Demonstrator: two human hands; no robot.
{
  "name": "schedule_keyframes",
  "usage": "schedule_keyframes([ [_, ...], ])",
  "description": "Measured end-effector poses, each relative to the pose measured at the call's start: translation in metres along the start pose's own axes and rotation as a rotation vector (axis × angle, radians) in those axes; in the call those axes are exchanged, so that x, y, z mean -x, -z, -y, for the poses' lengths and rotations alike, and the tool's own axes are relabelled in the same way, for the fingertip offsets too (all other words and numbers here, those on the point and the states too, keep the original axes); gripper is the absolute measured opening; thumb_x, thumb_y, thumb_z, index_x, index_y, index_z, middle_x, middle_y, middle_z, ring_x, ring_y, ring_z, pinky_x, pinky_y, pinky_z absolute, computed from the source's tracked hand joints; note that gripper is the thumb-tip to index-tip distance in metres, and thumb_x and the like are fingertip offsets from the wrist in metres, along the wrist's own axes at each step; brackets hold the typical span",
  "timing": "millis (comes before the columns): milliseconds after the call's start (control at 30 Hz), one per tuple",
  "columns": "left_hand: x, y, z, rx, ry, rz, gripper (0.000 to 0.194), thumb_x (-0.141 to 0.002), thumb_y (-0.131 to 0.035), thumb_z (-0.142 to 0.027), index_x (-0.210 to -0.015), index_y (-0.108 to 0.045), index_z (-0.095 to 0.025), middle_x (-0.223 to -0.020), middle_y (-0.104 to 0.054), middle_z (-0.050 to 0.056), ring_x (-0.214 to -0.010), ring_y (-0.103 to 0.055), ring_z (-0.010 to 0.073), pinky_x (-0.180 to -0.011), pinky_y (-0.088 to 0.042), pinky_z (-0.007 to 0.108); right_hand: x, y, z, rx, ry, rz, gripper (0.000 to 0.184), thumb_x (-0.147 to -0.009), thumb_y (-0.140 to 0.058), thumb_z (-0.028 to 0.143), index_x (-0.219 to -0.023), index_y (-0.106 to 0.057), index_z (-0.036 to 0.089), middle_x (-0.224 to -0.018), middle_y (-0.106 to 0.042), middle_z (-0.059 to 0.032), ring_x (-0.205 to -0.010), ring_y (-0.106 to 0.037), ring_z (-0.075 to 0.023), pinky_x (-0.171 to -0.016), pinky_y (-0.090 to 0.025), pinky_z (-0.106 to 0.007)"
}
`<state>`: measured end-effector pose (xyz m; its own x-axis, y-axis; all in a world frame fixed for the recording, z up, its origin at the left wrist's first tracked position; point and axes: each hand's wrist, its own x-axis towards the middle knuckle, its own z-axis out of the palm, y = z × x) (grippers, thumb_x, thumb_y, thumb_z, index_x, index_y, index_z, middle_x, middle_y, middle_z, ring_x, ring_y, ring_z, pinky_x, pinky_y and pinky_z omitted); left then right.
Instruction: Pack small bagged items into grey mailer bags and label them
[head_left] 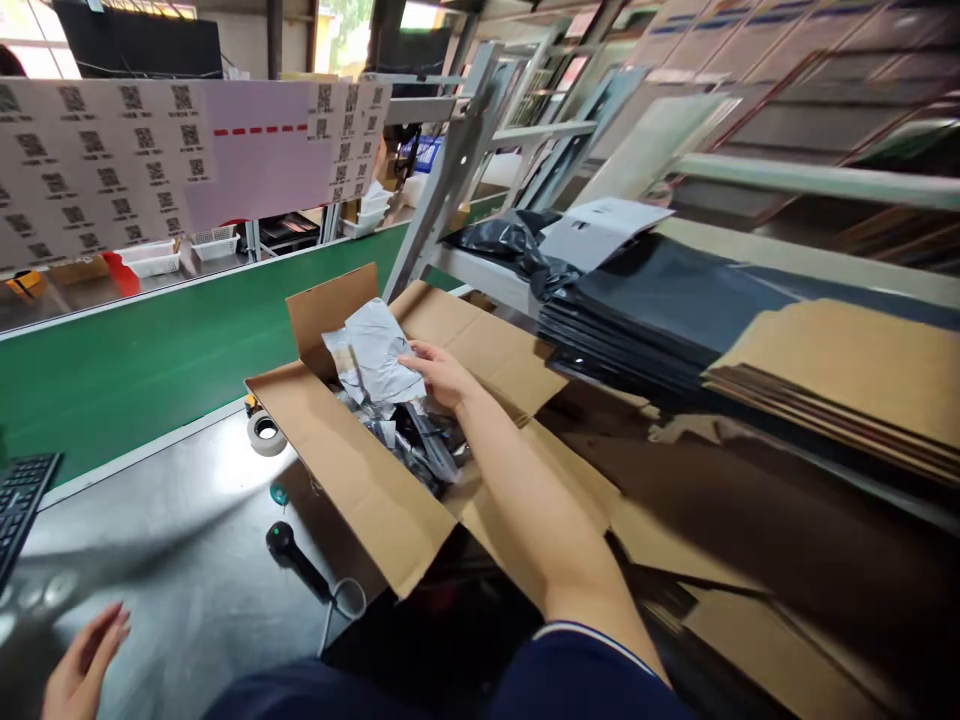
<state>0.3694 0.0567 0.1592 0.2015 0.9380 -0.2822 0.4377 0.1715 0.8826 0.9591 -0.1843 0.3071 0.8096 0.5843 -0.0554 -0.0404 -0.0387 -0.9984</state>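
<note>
My right hand reaches over an open cardboard box and grips the edge of a pale grey plastic mailer bag, thumb on top. Below that bag, the box holds several small items in clear and dark plastic wrap; their kind I cannot make out. Over the metal table at the lower left, my left hand holds nothing, its fingers extended. Between the left hand and the box lies a black handheld barcode scanner.
A tape roll lies beside the box and a keyboard at the left edge. A green conveyor belt runs behind. At right, a metal rack carries stacked black bags and flat cardboard. QR-code sheets hang at the back left.
</note>
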Motion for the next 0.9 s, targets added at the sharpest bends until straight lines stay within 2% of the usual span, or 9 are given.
schedule_keyframes([
  [133, -0.009, -0.036, -0.075, 0.254, -0.17, 0.361, 0.053, -0.063, -0.09, -0.07, -0.102, -0.083, -0.034, -0.107, -0.087, 0.005, -0.108, -0.08, 0.0386, -0.111, -0.057, 0.062, 0.078, -0.084, 0.026, 0.017, 0.259, 0.137, 0.039, -0.076, -0.091, 0.05, -0.1, -0.078, 0.023, -0.091, -0.08, -0.0013, -0.078, -0.071, -0.0178, -0.075, -0.06, -0.03],
  [200, 0.002, -0.051, -0.107, 0.423, -0.243, 0.566, 0.059, -0.071, -0.091, -0.064, -0.119, -0.08, -0.032, -0.127, -0.082, 0.009, -0.123, -0.074, 0.0372, -0.111, -0.057, 0.058, 0.119, -0.152, 0.012, 0.117, 0.396, 0.195, 0.032, -0.088, -0.083, 0.05, -0.106, -0.08, 0.023, -0.094, -0.081, -0.0027, -0.081, -0.073, -0.0195, -0.076, -0.06, -0.033],
  [267, 0.012, -0.06, -0.118, 0.683, -0.191, 0.71, 0.082, -0.06, -0.099, -0.062, -0.133, -0.074, -0.032, -0.145, -0.074, 0.012, -0.137, -0.066, 0.0382, -0.11, -0.058, 0.054, 0.161, -0.228, -0.018, 0.243, 0.557, 0.289, 0.026, -0.096, -0.074, 0.044, -0.113, -0.081, 0.025, -0.103, -0.083, -0.0052, -0.091, -0.075, -0.0227, -0.085, -0.062, -0.038],
  [367, 0.005, -0.052, -0.094, 0.92, 0.067, 0.531, 0.079, -0.049, -0.107, -0.053, -0.115, -0.077, -0.023, -0.125, -0.081, 0.011, -0.127, -0.072, 0.0332, -0.108, -0.058, 0.043, 0.223, -0.332, -0.085, 0.349, 0.787, 0.452, 0.022, -0.1, -0.069, 0.033, -0.117, -0.082, 0.028, -0.121, -0.083, -0.0082, -0.109, -0.075, -0.026, -0.098, -0.062, -0.045],
  [467, -0.019, -0.016, -0.043, 0.953, 0.274, 0.265, 0.044, -0.07, -0.1, -0.045, -0.092, -0.075, -0.016, -0.093, -0.082, 0.009, -0.102, -0.078, 0.0266, -0.098, -0.061, 0.037, 0.269, -0.398, -0.161, 0.278, 0.799, 0.432, 0.026, -0.103, -0.061, 0.026, -0.117, -0.083, 0.029, -0.118, -0.084, -0.0085, -0.105, -0.077, -0.0248, -0.095, -0.065, -0.045],
  [567, -0.044, 0.034, 0.007, 0.955, 0.371, 0.11, 0.023, -0.087, -0.087, -0.031, -0.093, -0.075, -0.013, -0.09, -0.082, 0.01, -0.088, -0.079, 0.023, -0.09, -0.063, 0.035, 0.285, -0.424, -0.233, 0.24, 0.579, 0.213, 0.029, -0.103, -0.058, 0.036, -0.111, -0.083, 0.026, -0.109, -0.085, -0.0114, -0.101, -0.079, -0.0278, -0.094, -0.067, -0.049],
  [700, -0.068, 0.087, 0.05, 0.948, 0.423, -0.069, 0.011, -0.09, -0.08, -0.017, -0.099, -0.075, -0.014, -0.089, -0.082, 0.007, -0.083, -0.079, 0.0223, -0.087, -0.064, 0.036, 0.273, -0.417, -0.307, 0.464, 0.062, 0.066, 0.043, -0.095, -0.048, 0.051, -0.107, -0.079, 0.023, -0.119, -0.082, -0.019, -0.113, -0.078, -0.0357, -0.101, -0.064, -0.06],
  [800, -0.081, 0.104, 0.068, 0.966, 0.461, -0.12, 0.016, -0.089, -0.082, -0.019, -0.102, -0.073, -0.016, -0.084, -0.08, 0.005, -0.08, -0.079, 0.0232, -0.086, -0.065, 0.038, 0.26, -0.402, -0.332, 0.582, -0.084, 0.092, 0.042, -0.086, -0.046, 0.05, -0.1, -0.075, 0.024, -0.113, -0.082, -0.0202, -0.117, -0.076, -0.0407, -0.107, -0.059, -0.067],
  [900, -0.09, 0.109, 0.076, 1.024, 0.484, -0.079, 0.022, -0.093, -0.08, -0.031, -0.108, -0.071, -0.017, -0.084, -0.079, 0.004, -0.078, -0.078, 0.0229, -0.083, -0.066, 0.038, 0.25, -0.394, -0.332, 0.632, -0.116, 0.113, 0.04, -0.083, -0.048, 0.047, -0.1, -0.075, 0.023, -0.111, -0.082, -0.0186, -0.118, -0.075, -0.0407, -0.11, -0.056, -0.066],
])
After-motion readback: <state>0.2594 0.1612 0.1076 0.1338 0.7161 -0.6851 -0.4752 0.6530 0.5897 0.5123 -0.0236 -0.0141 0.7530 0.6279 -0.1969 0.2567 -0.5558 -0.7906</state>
